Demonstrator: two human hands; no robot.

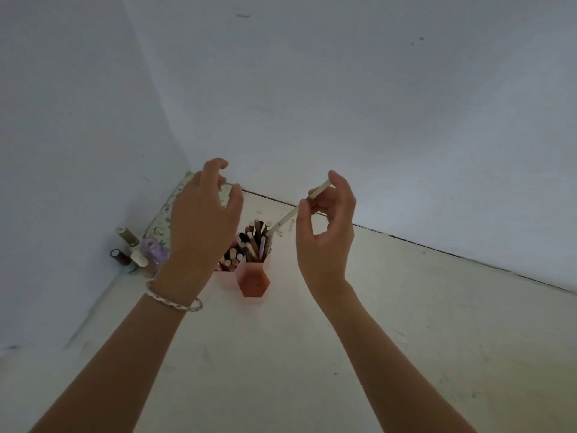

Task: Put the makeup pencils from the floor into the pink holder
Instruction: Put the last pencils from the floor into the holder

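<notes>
A pink hexagonal holder (252,281) stands on the pale floor near the corner, with a paler section (225,278) joined on its left. Several makeup pencils (254,242) stand upright inside, caps up. My right hand (327,232) hovers above and right of the holder, fingertips pinched on a cream-coloured pencil (288,218) that slants down-left, its lower end at the holder's rim. My left hand (203,214), wearing a silver bracelet, is raised over the holder's left side with fingers spread and curled, holding nothing.
Several small nail polish bottles (137,253) are clustered in the corner at the left wall. A patterned flat item (162,217) lies behind my left hand against the wall. White walls meet the floor close behind the holder.
</notes>
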